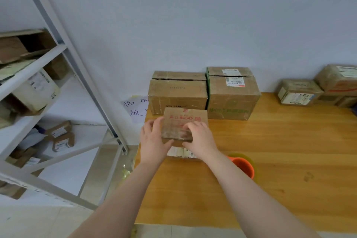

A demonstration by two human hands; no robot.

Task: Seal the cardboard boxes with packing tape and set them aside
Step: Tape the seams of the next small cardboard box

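Observation:
A small cardboard box (pixel 183 120) with red print on its top stands near the left end of the wooden table (pixel 280 160). A white label (pixel 179 151) shows on its front face. My left hand (pixel 152 139) holds the box's left side, fingers up along it and thumb across the front edge. My right hand (pixel 201 139) grips the front right of the top, fingers curled over the lid and thumb on the front face. An orange tape roll (pixel 244 166) with a yellow-green rim lies on the table just right of my right forearm.
Two bigger cardboard boxes (pixel 177 92) (pixel 231 98) stand against the wall right behind the small one. More boxes (pixel 297 92) are stacked at the table's far right. A metal shelf rack (pixel 38 58) with parcels stands left, and a handwritten paper sign (pixel 135 108) hangs on the wall.

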